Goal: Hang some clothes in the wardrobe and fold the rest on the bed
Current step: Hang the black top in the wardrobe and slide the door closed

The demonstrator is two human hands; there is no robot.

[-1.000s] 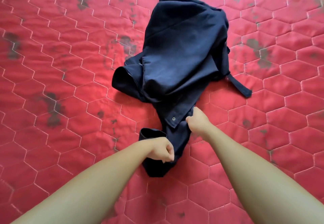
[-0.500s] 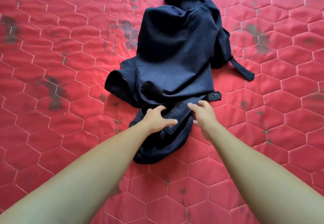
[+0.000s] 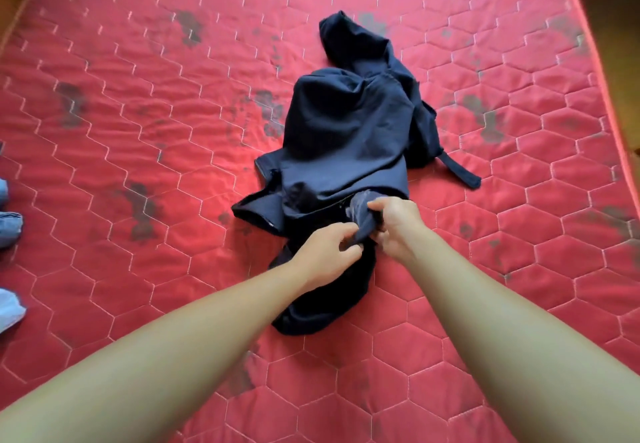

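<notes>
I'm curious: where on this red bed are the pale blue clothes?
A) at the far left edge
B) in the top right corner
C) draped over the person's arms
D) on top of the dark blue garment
A: the pale blue clothes peek in at the left edge of the red mattress, well apart from the dark blue garment in the middle.

Red quilted bed [image 3: 145, 151], crumpled navy garment [image 3: 346, 137], pale blue clothes [image 3: 8, 231] at left edge
</notes>
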